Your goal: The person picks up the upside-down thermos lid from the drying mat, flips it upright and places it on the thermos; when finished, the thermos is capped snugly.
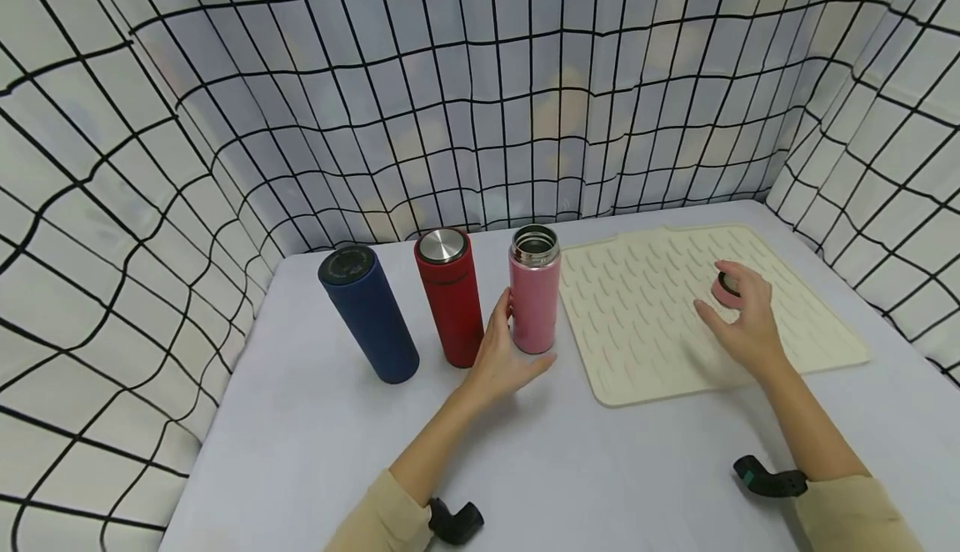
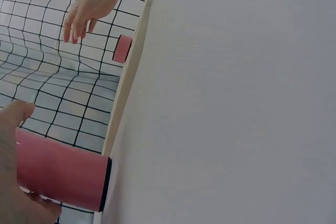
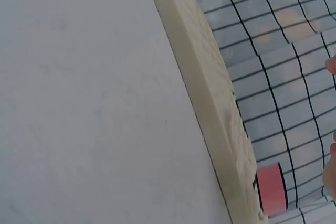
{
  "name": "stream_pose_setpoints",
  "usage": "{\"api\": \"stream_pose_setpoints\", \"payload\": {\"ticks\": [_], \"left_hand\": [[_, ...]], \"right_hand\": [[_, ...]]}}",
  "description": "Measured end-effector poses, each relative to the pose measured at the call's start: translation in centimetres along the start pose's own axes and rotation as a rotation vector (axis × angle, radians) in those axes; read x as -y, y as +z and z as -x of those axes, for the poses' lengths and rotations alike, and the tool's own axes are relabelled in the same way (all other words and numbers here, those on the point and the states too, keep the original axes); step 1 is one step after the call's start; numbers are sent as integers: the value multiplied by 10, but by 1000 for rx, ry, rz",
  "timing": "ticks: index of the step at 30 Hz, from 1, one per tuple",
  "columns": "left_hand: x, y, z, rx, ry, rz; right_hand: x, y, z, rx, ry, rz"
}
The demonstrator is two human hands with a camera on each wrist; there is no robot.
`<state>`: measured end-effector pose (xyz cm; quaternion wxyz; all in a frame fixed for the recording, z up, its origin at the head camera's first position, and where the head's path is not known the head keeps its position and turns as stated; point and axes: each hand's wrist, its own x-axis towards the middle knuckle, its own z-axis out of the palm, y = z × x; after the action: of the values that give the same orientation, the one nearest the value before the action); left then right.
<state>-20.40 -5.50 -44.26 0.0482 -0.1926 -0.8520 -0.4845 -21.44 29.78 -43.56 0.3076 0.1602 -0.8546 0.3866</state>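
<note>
Two hands have spread fingers: the left hand [image 1: 499,367] beside the uncapped pink metal bottle [image 1: 535,303], upright by the ribbed cream mat [image 1: 637,352]'s left edge; the right hand [image 1: 748,320] above the round pink lid [image 1: 721,294] on it. A leftward nudge could tip the bottle into the red cylindrical flask [image 1: 453,312]; the near white tabletop [image 1: 600,477] offers room.

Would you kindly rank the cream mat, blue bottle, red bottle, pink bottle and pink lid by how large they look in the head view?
1. Cream mat
2. Blue bottle and red bottle: too alike to rank
3. Pink bottle, slightly smaller
4. Pink lid, clearly smallest
</note>
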Motion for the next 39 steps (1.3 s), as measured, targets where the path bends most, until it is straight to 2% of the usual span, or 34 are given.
{"api": "stream_pose_setpoints", "payload": {"ticks": [4, 7, 11, 15, 19, 20, 26, 30, 34, 39], "left_hand": [[6, 12, -17, -99, -15, 71], [11, 19, -25, -114, -47, 191], [21, 24, -29, -93, -71, 289], [23, 26, -27, -81, -96, 298], [25, 29, -24, -103, -100, 285], [30, 31, -24, -112, -98, 274], [34, 30, -24, -123, -84, 259], [35, 29, -24, -101, -91, 257], [37, 30, -24, -89, -91, 255], [36, 30, -23, -97, -99, 238]], "right_hand": [[-26, -11, 1, 21, 46, 70], [-41, -16, 2, 52, 111, 121], [-57, -18, 4, 113, 289, 172], [-69, -14, 5, 143, 452, 191], [-72, -4, 3, 100, 627, 194], [-71, -1, 3, 83, 661, 199], [-67, 7, -3, 6, 759, 266], [-62, 8, -3, -42, 834, 222], [-57, 7, -4, -85, 858, 130], [-51, 11, -8, -96, 874, -104]]}}
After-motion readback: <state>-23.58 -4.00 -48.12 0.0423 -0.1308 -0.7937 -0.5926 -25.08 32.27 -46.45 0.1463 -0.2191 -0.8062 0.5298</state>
